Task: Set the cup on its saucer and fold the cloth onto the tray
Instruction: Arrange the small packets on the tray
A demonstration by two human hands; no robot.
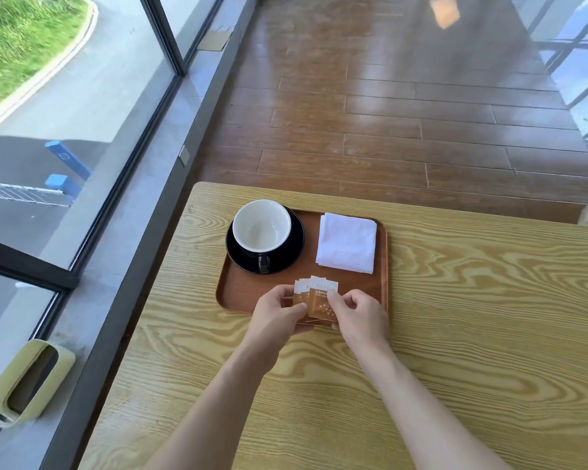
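Black saucer (286, 247) carries the cup (261, 226) on the tray (383, 252), folded cloth (347, 243) at right; left hand (276, 312) and right hand (360, 313) pinch packets (317, 297) near

On the brown tray (382, 252), the white-lined cup (261, 226) stands on its black saucer (294, 245), the folded white cloth (347, 242) beside it. At the tray's near edge, the left hand (277, 312) and right hand (358, 313) pinch a fan of small packets (316, 296).
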